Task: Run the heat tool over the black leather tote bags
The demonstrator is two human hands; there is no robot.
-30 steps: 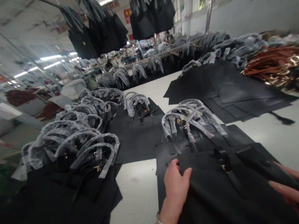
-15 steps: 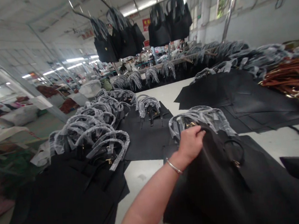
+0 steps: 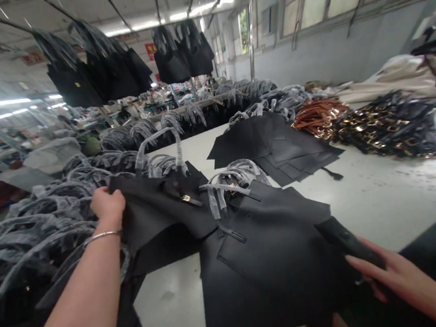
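My left hand is shut on the upper edge of a black leather tote bag, lifting that side above the wrapped handles of a stacked row of bags. A silver bangle circles my left wrist. My right hand pinches a black leather strap at the bag's far corner between fingers and thumb. The tote's handles, in clear plastic film, lie folded near its top, next to a gold buckle. The bag's underside is hidden.
The white work table holds a stack of black leather panels, brown leather straps and a heap of black straps with gold buckles. Black bags hang overhead. More wrapped handles line the far side.
My view has swung left. My left hand has carried the bag's edge left over the stacked handles, spreading the bag open. My right hand has returned to view, holding the strap.
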